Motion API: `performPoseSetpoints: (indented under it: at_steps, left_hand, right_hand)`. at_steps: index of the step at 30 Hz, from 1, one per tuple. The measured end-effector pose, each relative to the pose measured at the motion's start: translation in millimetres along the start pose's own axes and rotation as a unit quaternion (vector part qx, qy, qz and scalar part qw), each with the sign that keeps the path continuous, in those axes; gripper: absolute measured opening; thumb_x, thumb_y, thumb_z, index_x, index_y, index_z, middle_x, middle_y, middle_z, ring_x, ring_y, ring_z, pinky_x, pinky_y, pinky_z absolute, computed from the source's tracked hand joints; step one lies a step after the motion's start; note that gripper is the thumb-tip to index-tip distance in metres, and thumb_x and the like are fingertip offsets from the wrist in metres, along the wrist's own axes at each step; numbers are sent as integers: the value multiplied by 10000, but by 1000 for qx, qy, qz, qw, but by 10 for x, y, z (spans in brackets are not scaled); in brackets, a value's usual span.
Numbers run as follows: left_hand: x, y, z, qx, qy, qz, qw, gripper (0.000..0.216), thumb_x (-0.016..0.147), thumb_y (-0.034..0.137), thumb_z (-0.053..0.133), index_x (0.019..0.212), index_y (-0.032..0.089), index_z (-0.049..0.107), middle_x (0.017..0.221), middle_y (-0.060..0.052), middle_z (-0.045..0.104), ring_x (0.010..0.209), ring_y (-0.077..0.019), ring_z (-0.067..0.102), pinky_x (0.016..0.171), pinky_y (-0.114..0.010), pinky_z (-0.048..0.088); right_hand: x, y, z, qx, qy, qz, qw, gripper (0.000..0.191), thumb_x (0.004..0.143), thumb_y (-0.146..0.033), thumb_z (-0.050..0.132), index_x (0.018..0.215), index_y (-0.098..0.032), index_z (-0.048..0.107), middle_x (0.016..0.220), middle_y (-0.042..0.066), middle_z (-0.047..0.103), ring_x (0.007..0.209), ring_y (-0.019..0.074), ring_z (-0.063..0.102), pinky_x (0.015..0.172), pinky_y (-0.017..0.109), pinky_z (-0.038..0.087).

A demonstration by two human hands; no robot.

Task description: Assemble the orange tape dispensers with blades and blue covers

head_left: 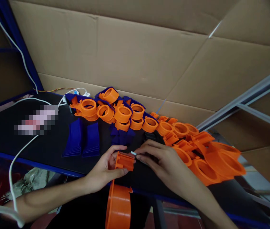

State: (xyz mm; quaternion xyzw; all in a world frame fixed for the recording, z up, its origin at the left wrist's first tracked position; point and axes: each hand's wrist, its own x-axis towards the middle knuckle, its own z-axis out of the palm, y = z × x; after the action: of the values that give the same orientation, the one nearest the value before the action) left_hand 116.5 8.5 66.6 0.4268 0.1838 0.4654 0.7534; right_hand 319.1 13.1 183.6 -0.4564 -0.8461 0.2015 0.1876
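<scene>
My left hand (105, 170) is closed around the boxy upper end of an orange plastic part (125, 161). A wide orange ring forms the lower end of this part and hangs below the table's front edge. Just right of it, my right hand (160, 156) pinches a small white toothed piece (133, 153) between thumb and fingers. The white piece is close to the top of the orange part; whether they touch I cannot tell. Behind my hands lies a dark blue plastic piece (121, 135), and a black item (150, 136) is partly hidden by my right hand.
Orange ring parts (122, 114), some with blue pieces, are piled along the cardboard wall (137, 51). More orange parts (204, 168) crowd the right side. Two stacks of blue plates (72, 138) lie left of centre. A white cable (12, 168) crosses the left edge of the black table (51, 149).
</scene>
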Motion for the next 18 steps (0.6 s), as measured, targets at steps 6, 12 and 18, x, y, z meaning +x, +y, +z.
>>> performPoseSetpoints:
  at_steps: [6,12,18]
  left_hand:
    - [-2,11,-7,20,-2,-23,1000,618,778,151,804,1325,264,539,1094,-47,706,998,-173,671,945,-330,476]
    - [6,25,-24,23,-22,-24,999,641,784,158,802,1351,246,518,1118,-83,714,1047,-216,679,928,-348,485]
    - [-2,29,-22,26,-17,-31,999,587,788,155,798,1314,237,551,1091,-63,706,959,-174,675,855,-293,497]
  right_hand:
    - [58,-6,117,8,-50,34,998,99,928,-189,616,905,-206,712,926,31,697,847,159,659,749,262,498]
    - [75,-20,37,8,-34,42,998,53,896,-175,626,861,-197,659,874,22,695,753,145,622,676,246,467]
    - [52,-29,94,38,-40,45,997,73,881,-135,618,854,-193,652,885,15,700,764,140,620,681,240,460]
